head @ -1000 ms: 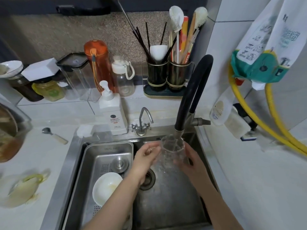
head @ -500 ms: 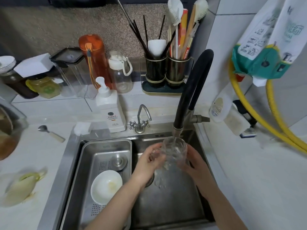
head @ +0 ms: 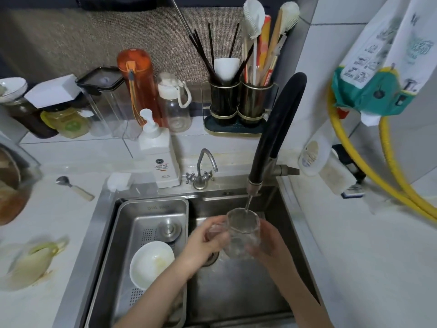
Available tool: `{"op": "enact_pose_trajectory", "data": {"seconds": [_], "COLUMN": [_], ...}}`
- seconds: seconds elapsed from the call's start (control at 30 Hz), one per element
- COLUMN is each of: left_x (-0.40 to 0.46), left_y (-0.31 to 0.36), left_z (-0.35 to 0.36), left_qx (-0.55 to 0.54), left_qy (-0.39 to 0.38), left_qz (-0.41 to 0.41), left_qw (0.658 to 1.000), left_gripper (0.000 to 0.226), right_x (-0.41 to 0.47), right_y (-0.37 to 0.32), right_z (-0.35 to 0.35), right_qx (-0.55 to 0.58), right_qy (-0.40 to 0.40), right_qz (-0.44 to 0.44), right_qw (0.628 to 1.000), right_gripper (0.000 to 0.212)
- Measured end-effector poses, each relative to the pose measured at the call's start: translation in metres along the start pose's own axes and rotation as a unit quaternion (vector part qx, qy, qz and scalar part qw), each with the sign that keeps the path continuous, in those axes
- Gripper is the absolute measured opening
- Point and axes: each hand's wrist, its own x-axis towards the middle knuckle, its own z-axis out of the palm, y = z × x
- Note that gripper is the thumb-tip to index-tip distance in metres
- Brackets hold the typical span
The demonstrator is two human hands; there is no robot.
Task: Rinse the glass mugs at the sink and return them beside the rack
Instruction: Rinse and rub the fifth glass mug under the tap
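A clear glass mug (head: 242, 229) stands upright in my hands over the steel sink (head: 238, 294). A thin stream of water runs from the black faucet (head: 274, 136) into its mouth. My left hand (head: 204, 242) grips the mug's left side at the handle. My right hand (head: 266, 242) wraps its fingers round the mug's right side and base.
A steel drain basket (head: 151, 209) fills the sink's left half, holding a white bowl (head: 151, 263) and a plug. A soap pump bottle (head: 158, 152), a small tap (head: 202, 171), bottles and utensil holders (head: 238, 102) stand behind. A yellow hose (head: 359, 162) hangs at right.
The mug has dropped slightly below the faucet's spout, and water now falls into it. My left hand has closed in onto the mug's handle side.
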Motion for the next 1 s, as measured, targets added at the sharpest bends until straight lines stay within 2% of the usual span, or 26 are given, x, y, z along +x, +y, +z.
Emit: {"op": "enact_pose_trajectory", "data": {"seconds": [0.17, 0.3, 0.43, 0.6, 0.67, 0.77, 0.87, 0.93, 1.0], "left_x": [0.008, 0.001, 0.005, 0.017, 0.016, 0.015, 0.015, 0.018, 0.020], "left_y": [0.012, 0.007, 0.004, 0.015, 0.015, 0.010, 0.008, 0.012, 0.019], "left_z": [0.003, 0.014, -0.004, 0.020, 0.028, 0.020, 0.012, 0.009, 0.007], "left_qx": [-0.030, 0.005, -0.003, 0.017, 0.033, 0.028, 0.028, 0.027, 0.017], "left_qy": [0.023, -0.013, 0.008, 0.001, -0.005, 0.019, 0.032, 0.040, 0.042], "left_qz": [0.025, 0.040, 0.041, 0.040, 0.021, -0.030, -0.063, -0.069, -0.082], "left_qw": [0.999, 0.999, 0.999, 0.999, 0.999, 0.999, 0.997, 0.996, 0.996], "left_gripper": [0.032, 0.047, 0.044, 0.034, 0.033, 0.034, 0.035, 0.035, 0.025], "right_x": [0.019, 0.001, 0.003, 0.009, 0.006, 0.008, 0.015, 0.018, 0.025], "right_y": [-0.016, -0.008, -0.013, -0.026, -0.019, -0.013, -0.014, -0.020, -0.021], "right_z": [-0.007, -0.016, -0.004, -0.014, -0.014, -0.007, 0.002, 0.005, 0.004], "right_qx": [-0.006, -0.013, -0.031, -0.021, -0.026, -0.060, -0.026, 0.023, 0.039], "right_qy": [-0.003, 0.036, 0.023, 0.026, 0.044, 0.038, -0.022, -0.055, -0.046], "right_qz": [-0.014, -0.028, -0.052, -0.065, -0.051, -0.020, -0.009, 0.013, 0.063], "right_qw": [1.000, 0.999, 0.998, 0.997, 0.997, 0.997, 0.999, 0.998, 0.996], "right_gripper": [0.053, 0.054, 0.052, 0.031, 0.028, 0.046, 0.031, 0.033, 0.028]}}
